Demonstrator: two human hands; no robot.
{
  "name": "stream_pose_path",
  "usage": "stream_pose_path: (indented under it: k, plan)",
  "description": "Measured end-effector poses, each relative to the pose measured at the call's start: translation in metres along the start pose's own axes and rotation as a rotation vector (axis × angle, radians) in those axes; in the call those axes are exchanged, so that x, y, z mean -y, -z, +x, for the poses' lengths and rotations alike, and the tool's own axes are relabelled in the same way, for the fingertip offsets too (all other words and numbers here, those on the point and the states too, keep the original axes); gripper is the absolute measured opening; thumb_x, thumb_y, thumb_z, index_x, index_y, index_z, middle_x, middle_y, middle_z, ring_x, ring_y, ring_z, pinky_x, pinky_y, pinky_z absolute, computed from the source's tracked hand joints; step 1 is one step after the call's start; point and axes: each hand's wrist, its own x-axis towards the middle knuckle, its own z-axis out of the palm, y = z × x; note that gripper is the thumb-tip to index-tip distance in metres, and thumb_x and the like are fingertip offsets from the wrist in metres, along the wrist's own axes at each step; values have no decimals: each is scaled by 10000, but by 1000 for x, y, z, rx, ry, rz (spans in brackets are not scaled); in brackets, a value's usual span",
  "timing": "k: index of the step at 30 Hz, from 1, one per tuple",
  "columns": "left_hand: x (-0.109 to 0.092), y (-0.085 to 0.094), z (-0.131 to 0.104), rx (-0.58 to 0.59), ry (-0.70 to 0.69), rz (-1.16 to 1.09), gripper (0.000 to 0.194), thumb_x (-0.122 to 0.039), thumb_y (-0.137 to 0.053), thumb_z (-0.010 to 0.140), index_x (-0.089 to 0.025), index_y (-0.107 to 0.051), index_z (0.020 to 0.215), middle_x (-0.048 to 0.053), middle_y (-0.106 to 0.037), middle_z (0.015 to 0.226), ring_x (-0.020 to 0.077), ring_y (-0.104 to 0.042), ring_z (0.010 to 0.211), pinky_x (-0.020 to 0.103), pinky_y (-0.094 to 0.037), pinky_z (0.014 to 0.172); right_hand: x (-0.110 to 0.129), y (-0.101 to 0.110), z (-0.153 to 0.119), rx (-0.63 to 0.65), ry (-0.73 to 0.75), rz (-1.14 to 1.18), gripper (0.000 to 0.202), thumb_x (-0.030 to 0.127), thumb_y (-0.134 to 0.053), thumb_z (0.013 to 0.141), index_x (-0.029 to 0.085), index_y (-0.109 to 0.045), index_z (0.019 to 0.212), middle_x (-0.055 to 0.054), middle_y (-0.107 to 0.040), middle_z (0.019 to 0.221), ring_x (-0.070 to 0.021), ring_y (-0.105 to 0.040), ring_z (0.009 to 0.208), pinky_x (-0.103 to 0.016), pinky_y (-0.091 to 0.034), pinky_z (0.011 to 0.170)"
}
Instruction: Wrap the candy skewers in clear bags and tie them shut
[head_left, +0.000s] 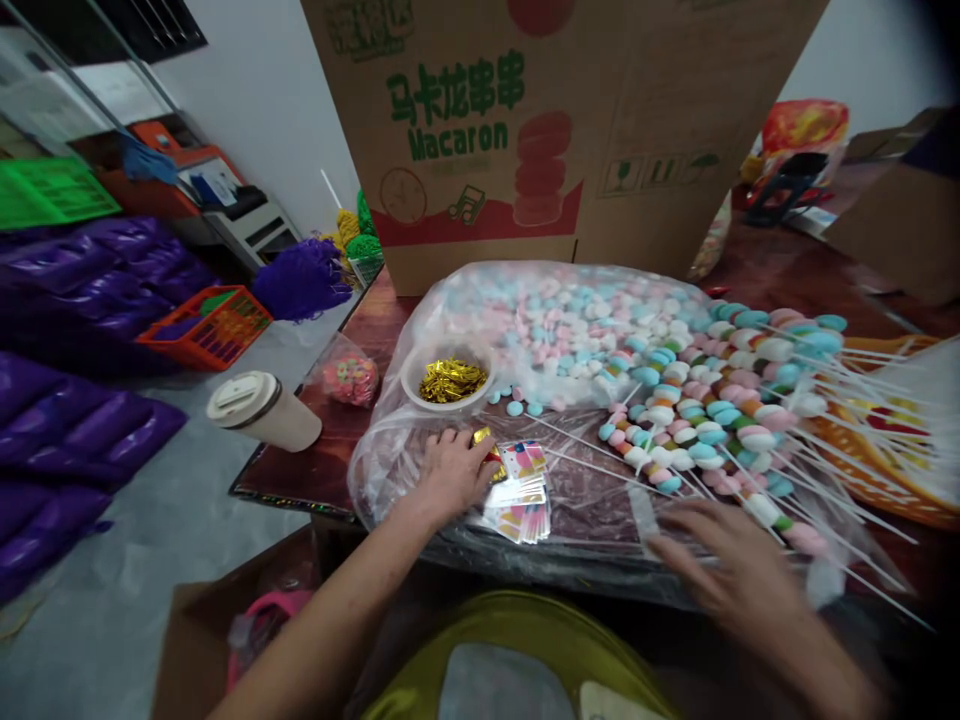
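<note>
My left hand (454, 472) rests on the clear plastic sheet, fingers spread, against a small gold-and-red piece (481, 437) at the edge of a fanned stack of printed cards or sachets (521, 490). My right hand (739, 565), blurred by motion, reaches over the table's front edge with fingers apart and nothing visible in it. Just beyond it lies a heap of skewers threaded with pastel candies (705, 430). A white bowl (409, 375) of gold twist ties (452, 380) stands behind my left hand. Loose pink, blue and white candies (555, 325) fill a large clear bag.
A tall cardboard box (480, 190) closes off the back of the table. On the left stand a lidded cup (281, 415) and a small bag of pink pieces (350, 380). Orange printed packaging (870, 455) lies at right, under white sticks. Purple sacks (67, 440) cover the floor.
</note>
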Motion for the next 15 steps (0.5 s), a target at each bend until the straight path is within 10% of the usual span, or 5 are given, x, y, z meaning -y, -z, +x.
stream_pose_path:
  k: [5,8,15]
  plan:
    - [-7,-6,-14,-58,73,-19,339,-445,-389,872,-275,-536,1126,70,-561,1033,246,-477,943,382,-345,790,65,-62,95,187,30,-41,261,313,-500,846,160,-605,1028,-119,-595,1005,-240,-503,914,-346,-405,748]
    - [-3,-13,-21,-121,154,-43,320,-411,-399,873,-251,-553,1104,88,-559,1040,257,-472,942,413,-334,805,75,-88,116,205,9,-49,138,259,-534,816,169,-639,815,-106,-598,854,-236,-495,832,-330,-375,681]
    - [-7,1,-12,-281,48,-213,344,-381,-497,827,-204,-559,1115,128,-502,1223,293,-427,1083,476,-292,906,46,-68,100,173,-1,25,238,292,-429,883,177,-615,790,-80,-584,853,-199,-491,834,-302,-357,707]
